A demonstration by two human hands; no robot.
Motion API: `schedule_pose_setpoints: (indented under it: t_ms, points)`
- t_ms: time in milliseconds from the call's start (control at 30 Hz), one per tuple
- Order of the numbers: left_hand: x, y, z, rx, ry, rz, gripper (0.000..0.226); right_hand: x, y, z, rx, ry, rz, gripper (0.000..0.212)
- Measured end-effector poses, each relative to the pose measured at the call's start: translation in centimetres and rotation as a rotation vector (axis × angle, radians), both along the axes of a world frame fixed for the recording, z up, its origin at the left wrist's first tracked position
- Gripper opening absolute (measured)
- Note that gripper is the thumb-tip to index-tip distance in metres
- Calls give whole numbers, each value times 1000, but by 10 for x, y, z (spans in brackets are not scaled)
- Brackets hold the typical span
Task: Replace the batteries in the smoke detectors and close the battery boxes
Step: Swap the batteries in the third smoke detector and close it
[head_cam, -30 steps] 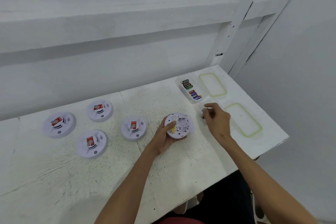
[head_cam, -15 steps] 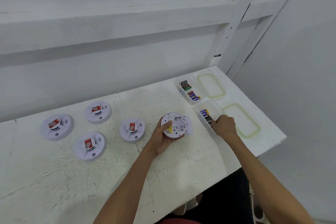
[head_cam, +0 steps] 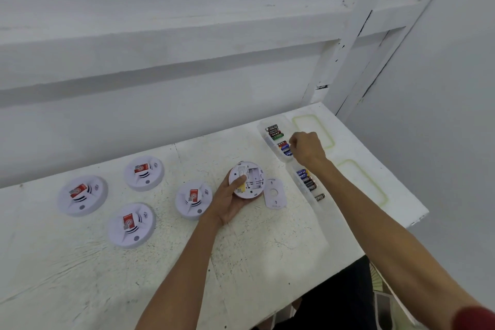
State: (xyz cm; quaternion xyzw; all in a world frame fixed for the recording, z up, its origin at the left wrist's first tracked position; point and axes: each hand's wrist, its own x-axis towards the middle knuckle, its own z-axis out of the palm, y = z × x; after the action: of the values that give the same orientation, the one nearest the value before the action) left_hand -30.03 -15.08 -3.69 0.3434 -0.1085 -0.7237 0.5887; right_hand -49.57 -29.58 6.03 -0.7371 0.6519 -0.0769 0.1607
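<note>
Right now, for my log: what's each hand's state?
Left hand: holds the smoke detector.
Right hand: curled over the battery box; holding anything cannot be told.

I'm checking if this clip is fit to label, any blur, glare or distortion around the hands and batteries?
Head view: soft, even light, no glare on the table, faint shadows; the right hand at the far battery box is slightly blurred, the smoke detector in the left hand sharper; battery labels unreadable; lens bend in the wall ledge.
</note>
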Motion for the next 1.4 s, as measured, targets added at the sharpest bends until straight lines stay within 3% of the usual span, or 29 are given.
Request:
schedule_pose_setpoints:
  t_ms: [100,200,433,600,733,1000,1100,1267,1400]
  points:
    - [-2,0,1,-9,-41,12,57,12,-19,-14,123,180,28,30]
    - [-3,0,-1,-15,-62,18,57,19,-27,-22,120,279,21,28]
    - [-4,0,-1,-10,-66,21,57,24,-31,-27,115,362,-17,9]
    - [-4,0,0,-4,-62,25,56,19,-37,-30,120,320,8,17]
    - [-4,0,-1,1,-56,24,42,7,-39,-21,109,180,41,17]
    - [-4,0,2,16,-40,24,42,0,-1,4,-69,-551,-134,16]
    - [-4,1,3,10,-42,20,39,5,25,10,-64,-710,-134,17]
    - [-5,2,5,5,-48,21,34,19,60,-1,-21,-689,-33,30]
    - [-5,2,5,6,-69,24,45,28,83,-10,35,-594,90,31]
